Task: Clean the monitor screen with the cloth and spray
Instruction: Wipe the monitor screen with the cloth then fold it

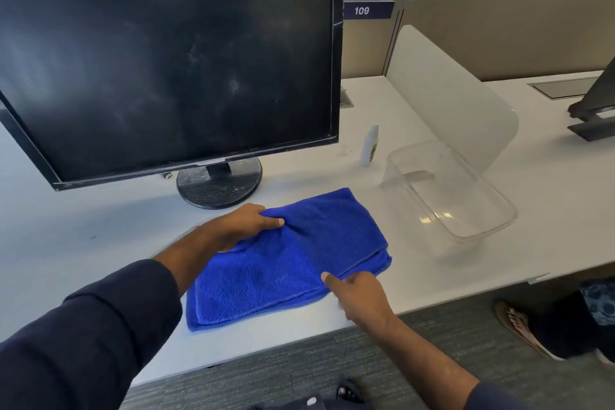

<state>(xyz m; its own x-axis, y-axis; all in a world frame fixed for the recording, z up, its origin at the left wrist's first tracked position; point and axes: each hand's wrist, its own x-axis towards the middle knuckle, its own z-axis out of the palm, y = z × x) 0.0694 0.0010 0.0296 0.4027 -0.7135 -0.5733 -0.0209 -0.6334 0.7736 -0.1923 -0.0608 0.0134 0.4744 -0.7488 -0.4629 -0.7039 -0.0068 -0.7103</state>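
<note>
On the white desk (432, 276), near the dusty monitor (166, 66), your left hand (239, 226) grips the folded blue cloth's (293, 263) far edge while your right hand (359, 296) pinches its near-right edge, probably to lift it; the spray bottle (370, 145) stands untouched at far right.

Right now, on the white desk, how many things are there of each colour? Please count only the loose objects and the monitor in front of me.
Black: 1, the monitor
Blue: 1, the cloth, held by the left hand and the right hand
White: 1, the spray bottle
Clear: 1, the plastic bin
Total: 4
</note>
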